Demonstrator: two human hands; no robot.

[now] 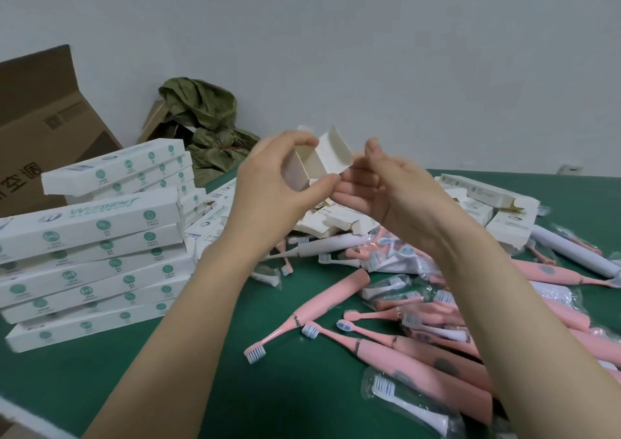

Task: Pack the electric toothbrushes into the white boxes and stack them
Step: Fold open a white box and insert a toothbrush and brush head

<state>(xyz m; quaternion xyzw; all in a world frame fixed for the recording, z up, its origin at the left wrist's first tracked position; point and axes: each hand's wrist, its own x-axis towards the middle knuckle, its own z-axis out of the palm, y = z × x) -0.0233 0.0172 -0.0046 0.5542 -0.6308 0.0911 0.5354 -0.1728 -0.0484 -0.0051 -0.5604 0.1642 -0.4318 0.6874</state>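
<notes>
While white cardboard box [319, 165], judged light, crushable, is pinched edgewise by left hand [268, 183], right hand [386, 200] fingers are seen loosely apart.

Open white box [316, 161]: end flaps up, tilted, pinched in your left hand [268, 186]. Closed white boxes [90, 257]: stacked left. Pink toothbrushes [420, 354]: scattered near right. Loose boxes [504, 220]: heaped far right.

Open white box [317, 161] in hands [268, 183] [400, 200]
</notes>
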